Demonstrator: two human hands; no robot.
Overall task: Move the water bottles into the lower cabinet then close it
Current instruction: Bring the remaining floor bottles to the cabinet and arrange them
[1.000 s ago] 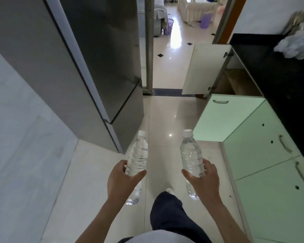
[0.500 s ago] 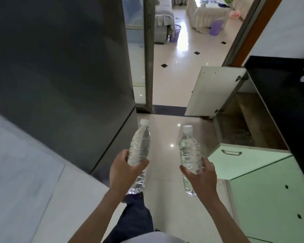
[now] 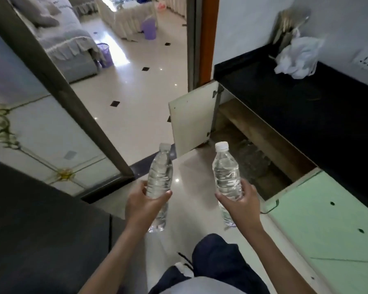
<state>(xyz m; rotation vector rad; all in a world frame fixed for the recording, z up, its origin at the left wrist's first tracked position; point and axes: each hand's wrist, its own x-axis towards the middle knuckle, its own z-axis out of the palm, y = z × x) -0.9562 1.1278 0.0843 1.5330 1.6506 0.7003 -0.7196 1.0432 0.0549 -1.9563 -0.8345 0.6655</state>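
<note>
My left hand (image 3: 141,205) grips a clear water bottle (image 3: 160,172) with a white cap, held upright over the floor. My right hand (image 3: 243,205) grips a second clear water bottle (image 3: 226,172), also upright. Just beyond and right of the right bottle lies the lower cabinet (image 3: 255,162), its dark interior exposed under the black countertop (image 3: 306,102). Its far door (image 3: 190,122) stands swung out toward the doorway, and a green door (image 3: 285,194) hangs open on the near side.
A dark refrigerator (image 3: 40,230) fills the lower left. Green cabinet fronts (image 3: 331,225) run along the right. A crumpled white plastic bag (image 3: 295,58) sits on the countertop. A sliding glass door frame (image 3: 72,98) and doorway lead to a living room. My knee (image 3: 217,259) shows below.
I have walked forward with both bottles. The open cabinet now lies close on my right, and the refrigerator has slid to the lower left of the view.
</note>
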